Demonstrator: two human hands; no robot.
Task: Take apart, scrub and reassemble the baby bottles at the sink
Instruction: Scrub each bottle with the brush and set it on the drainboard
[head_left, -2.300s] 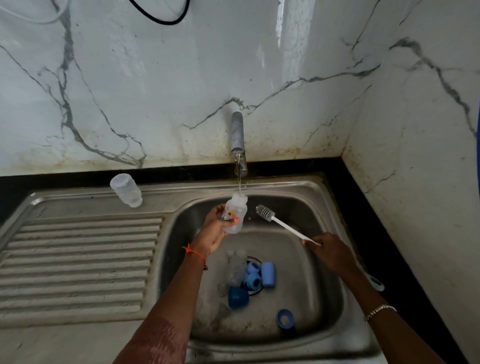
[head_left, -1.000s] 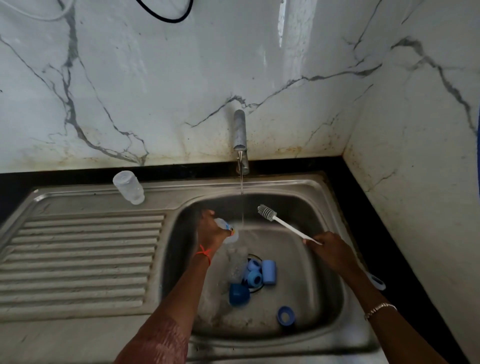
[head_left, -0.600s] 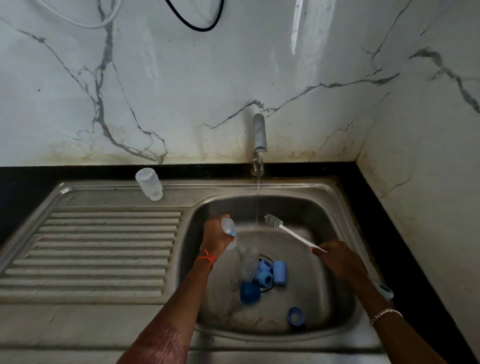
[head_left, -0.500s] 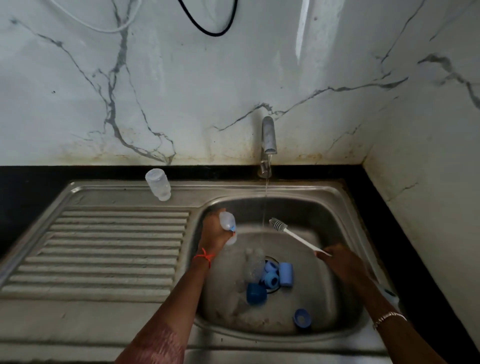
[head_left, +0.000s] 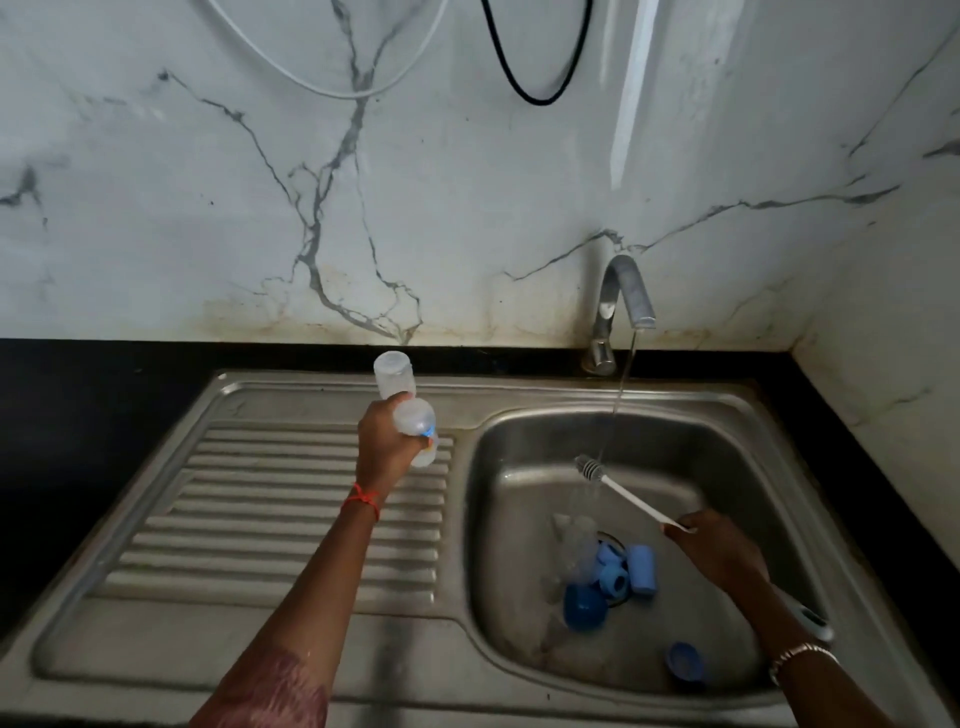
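My left hand (head_left: 383, 446) grips a clear baby bottle (head_left: 417, 425) over the ribbed drainboard (head_left: 270, 519), just in front of another clear bottle (head_left: 394, 375) that stands upside down at the drainboard's back edge. My right hand (head_left: 714, 545) holds the white handle of a bottle brush (head_left: 623, 493) over the sink basin (head_left: 727, 457); the brush head sits under the running stream. Around the drain lie blue rings and caps (head_left: 615, 571), a blue cap (head_left: 584, 608), another blue cap (head_left: 684, 661) at the front, and clear bottle parts (head_left: 574, 545).
The tap (head_left: 621, 301) at the back wall runs a thin stream of water into the basin. A black counter (head_left: 78, 415) borders the steel sink; marble walls close off the back and right. Two cables (head_left: 524, 78) hang on the wall above.
My left hand has carried the bottle out of the basin and leftward over the drainboard, up to the upside-down bottle. The brush in my right hand has stayed over the basin.
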